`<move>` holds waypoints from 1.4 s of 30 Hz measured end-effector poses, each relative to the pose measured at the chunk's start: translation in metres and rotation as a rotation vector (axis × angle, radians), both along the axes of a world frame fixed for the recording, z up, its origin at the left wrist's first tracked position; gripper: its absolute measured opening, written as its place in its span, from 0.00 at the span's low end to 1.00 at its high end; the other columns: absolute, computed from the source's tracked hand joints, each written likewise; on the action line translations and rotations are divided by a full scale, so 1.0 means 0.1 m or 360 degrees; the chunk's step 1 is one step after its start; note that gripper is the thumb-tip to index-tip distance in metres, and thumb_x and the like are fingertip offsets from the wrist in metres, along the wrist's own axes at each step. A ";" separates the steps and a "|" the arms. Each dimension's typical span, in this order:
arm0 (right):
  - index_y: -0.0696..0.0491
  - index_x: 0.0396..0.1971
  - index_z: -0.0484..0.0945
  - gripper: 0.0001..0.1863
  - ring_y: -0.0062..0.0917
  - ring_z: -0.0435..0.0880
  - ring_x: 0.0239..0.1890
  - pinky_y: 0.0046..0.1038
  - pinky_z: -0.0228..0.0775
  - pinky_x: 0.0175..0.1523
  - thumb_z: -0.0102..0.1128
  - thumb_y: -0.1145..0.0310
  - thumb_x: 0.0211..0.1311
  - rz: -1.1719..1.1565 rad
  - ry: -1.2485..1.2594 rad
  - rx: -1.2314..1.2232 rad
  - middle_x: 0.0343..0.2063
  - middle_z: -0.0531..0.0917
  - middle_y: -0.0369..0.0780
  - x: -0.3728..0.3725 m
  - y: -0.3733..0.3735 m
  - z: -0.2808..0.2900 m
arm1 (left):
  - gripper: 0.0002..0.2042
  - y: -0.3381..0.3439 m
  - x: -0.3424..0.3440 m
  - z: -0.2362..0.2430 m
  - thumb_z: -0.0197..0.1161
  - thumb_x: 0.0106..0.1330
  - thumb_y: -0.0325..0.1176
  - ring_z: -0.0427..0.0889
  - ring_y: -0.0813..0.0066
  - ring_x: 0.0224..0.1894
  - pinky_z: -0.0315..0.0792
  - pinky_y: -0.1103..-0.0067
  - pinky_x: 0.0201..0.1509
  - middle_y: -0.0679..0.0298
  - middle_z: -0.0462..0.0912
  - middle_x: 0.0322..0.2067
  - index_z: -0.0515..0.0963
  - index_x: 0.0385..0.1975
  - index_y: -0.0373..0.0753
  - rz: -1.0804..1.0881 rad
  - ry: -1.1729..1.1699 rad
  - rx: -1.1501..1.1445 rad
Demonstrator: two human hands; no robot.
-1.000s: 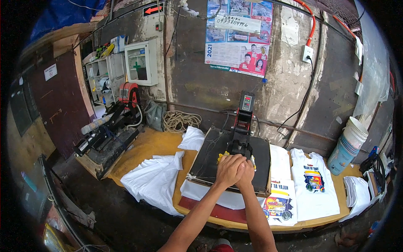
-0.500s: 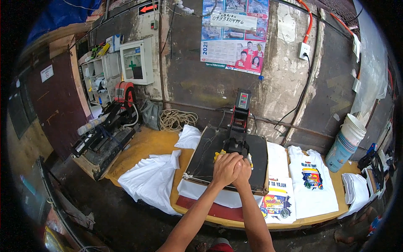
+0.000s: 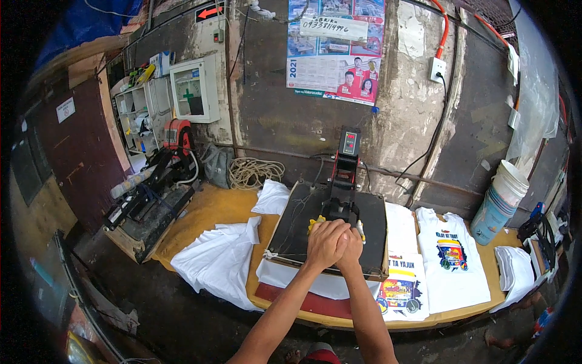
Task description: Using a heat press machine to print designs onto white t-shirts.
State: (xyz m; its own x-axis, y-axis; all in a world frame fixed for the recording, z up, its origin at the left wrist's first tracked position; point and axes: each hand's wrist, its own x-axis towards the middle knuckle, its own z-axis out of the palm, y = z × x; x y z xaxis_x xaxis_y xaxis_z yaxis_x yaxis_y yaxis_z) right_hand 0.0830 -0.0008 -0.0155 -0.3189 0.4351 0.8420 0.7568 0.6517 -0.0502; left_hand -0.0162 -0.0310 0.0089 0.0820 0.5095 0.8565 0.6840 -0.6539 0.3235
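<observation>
Both my arms reach forward to a black heat press (image 3: 297, 224) on the table. My left hand (image 3: 326, 242) and my right hand (image 3: 350, 247) are closed side by side, touching, over the handle at the front of the press. Yellow wrapping on the handle (image 3: 313, 224) shows beyond my left fingers, and a pale end sticks out at the right. The press plate is down flat, with white cloth (image 3: 303, 283) poking out beneath its front edge. What lies under the plate is hidden. A digital controller (image 3: 349, 142) sits on top of the press's upright.
Right of the press lie a printed sheet (image 3: 403, 291), a white printed shirt (image 3: 451, 261) and folded white cloth (image 3: 514, 267). Stacked buckets (image 3: 500, 203) stand behind. At left are a crumpled white shirt (image 3: 215, 258), coiled rope (image 3: 254, 173) and a second press (image 3: 148, 212).
My hands stay closed on the press handle, and the plate stays down. The view has shifted very slightly; nothing else has visibly moved.
</observation>
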 end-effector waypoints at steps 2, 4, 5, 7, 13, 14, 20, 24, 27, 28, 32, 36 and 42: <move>0.53 0.19 0.74 0.07 0.34 0.72 0.22 0.33 0.63 0.28 0.56 0.65 0.48 0.0010 0.0035 0.0041 0.20 0.75 0.41 0.01 0.03 -0.03 | 0.15 0.00 0.01 0.00 0.49 0.62 0.37 0.76 0.62 0.42 0.64 0.67 0.48 0.59 0.79 0.40 0.78 0.40 0.36 -0.0007 -0.0006 0.0005; 0.52 0.19 0.74 0.07 0.34 0.72 0.22 0.33 0.62 0.28 0.56 0.65 0.48 -0.0007 0.0015 0.0043 0.19 0.75 0.41 0.00 0.02 -0.04 | 0.15 -0.01 0.00 0.00 0.49 0.62 0.37 0.76 0.62 0.42 0.64 0.67 0.48 0.59 0.79 0.40 0.78 0.40 0.35 -0.0007 -0.0006 -0.0002; 0.52 0.19 0.74 0.07 0.34 0.72 0.22 0.33 0.62 0.28 0.56 0.64 0.48 -0.0025 -0.0004 0.0044 0.19 0.74 0.40 0.00 0.02 -0.04 | 0.15 -0.01 0.00 0.00 0.49 0.62 0.37 0.76 0.62 0.42 0.64 0.67 0.48 0.59 0.79 0.40 0.78 0.40 0.35 -0.0006 -0.0008 0.0000; 0.52 0.19 0.74 0.07 0.34 0.72 0.22 0.32 0.62 0.28 0.56 0.64 0.48 -0.0016 -0.0006 0.0059 0.19 0.74 0.40 0.00 0.03 -0.04 | 0.15 -0.01 0.01 0.01 0.49 0.63 0.37 0.77 0.60 0.41 0.64 0.67 0.48 0.57 0.80 0.40 0.78 0.39 0.35 -0.0020 -0.0019 0.0020; 0.52 0.19 0.74 0.07 0.33 0.72 0.22 0.32 0.62 0.30 0.56 0.65 0.47 0.0007 0.0012 0.0062 0.20 0.75 0.40 -0.01 -0.03 0.03 | 0.15 -0.01 -0.01 -0.01 0.49 0.63 0.37 0.77 0.59 0.42 0.64 0.67 0.49 0.57 0.80 0.41 0.79 0.40 0.35 -0.0002 -0.0004 0.0021; 0.52 0.19 0.73 0.07 0.33 0.72 0.23 0.32 0.62 0.30 0.56 0.65 0.47 0.0004 0.0001 0.0035 0.20 0.75 0.40 0.00 -0.02 0.01 | 0.15 0.00 0.00 -0.01 0.49 0.63 0.37 0.77 0.59 0.42 0.64 0.67 0.49 0.57 0.80 0.41 0.79 0.40 0.35 -0.0007 -0.0003 0.0024; 0.52 0.19 0.74 0.07 0.34 0.72 0.24 0.33 0.62 0.30 0.56 0.65 0.47 -0.0039 0.0045 -0.0001 0.21 0.76 0.40 -0.01 -0.04 0.02 | 0.15 -0.01 -0.01 -0.01 0.50 0.62 0.36 0.76 0.61 0.43 0.63 0.67 0.50 0.58 0.79 0.42 0.78 0.41 0.36 0.0002 0.0021 -0.0007; 0.53 0.20 0.74 0.07 0.35 0.72 0.24 0.34 0.63 0.31 0.56 0.65 0.47 -0.0023 0.0034 -0.0005 0.21 0.76 0.41 -0.02 -0.06 0.05 | 0.14 -0.04 -0.03 0.02 0.51 0.62 0.35 0.76 0.61 0.44 0.63 0.66 0.51 0.58 0.79 0.42 0.78 0.42 0.36 -0.0020 0.0017 -0.0062; 0.53 0.20 0.74 0.07 0.35 0.73 0.24 0.34 0.63 0.31 0.56 0.65 0.47 -0.0036 0.0006 -0.0023 0.21 0.76 0.41 -0.02 -0.05 0.03 | 0.14 -0.04 -0.03 0.02 0.51 0.62 0.36 0.76 0.61 0.44 0.63 0.67 0.52 0.58 0.79 0.43 0.78 0.42 0.36 -0.0029 0.0002 -0.0065; 0.53 0.20 0.74 0.07 0.35 0.73 0.24 0.34 0.63 0.32 0.56 0.65 0.47 -0.0061 0.0005 -0.0028 0.21 0.76 0.41 -0.02 -0.04 0.01 | 0.14 -0.03 -0.02 0.01 0.51 0.62 0.35 0.75 0.61 0.45 0.63 0.67 0.52 0.58 0.79 0.43 0.78 0.42 0.36 -0.0033 -0.0010 -0.0058; 0.53 0.20 0.74 0.07 0.35 0.72 0.24 0.34 0.63 0.32 0.56 0.64 0.47 -0.0065 -0.0006 -0.0036 0.21 0.75 0.41 -0.04 -0.03 0.00 | 0.15 -0.02 -0.06 0.01 0.51 0.62 0.35 0.76 0.61 0.44 0.63 0.67 0.52 0.58 0.79 0.43 0.77 0.42 0.36 -0.0033 0.0011 -0.0064; 0.53 0.21 0.74 0.07 0.35 0.72 0.24 0.34 0.63 0.31 0.56 0.64 0.47 -0.0052 0.0006 -0.0026 0.21 0.75 0.41 -0.01 -0.04 0.03 | 0.14 -0.04 -0.02 0.03 0.51 0.61 0.34 0.76 0.60 0.44 0.63 0.67 0.51 0.57 0.79 0.42 0.78 0.42 0.35 -0.0060 -0.0010 -0.0035; 0.52 0.20 0.74 0.07 0.35 0.72 0.24 0.33 0.63 0.31 0.56 0.65 0.48 -0.0056 0.0050 -0.0002 0.21 0.75 0.41 -0.03 -0.06 0.02 | 0.14 -0.04 -0.04 0.00 0.52 0.62 0.35 0.77 0.59 0.43 0.63 0.67 0.49 0.56 0.80 0.42 0.78 0.41 0.34 -0.0089 -0.0038 -0.0040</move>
State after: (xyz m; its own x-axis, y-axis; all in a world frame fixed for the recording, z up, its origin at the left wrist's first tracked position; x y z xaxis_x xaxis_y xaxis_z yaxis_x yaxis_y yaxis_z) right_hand 0.0795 -0.0067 -0.0135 -0.2765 0.4467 0.8509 0.7773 0.6246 -0.0753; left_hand -0.0203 -0.0349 0.0089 0.0904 0.5263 0.8455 0.6386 -0.6821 0.3564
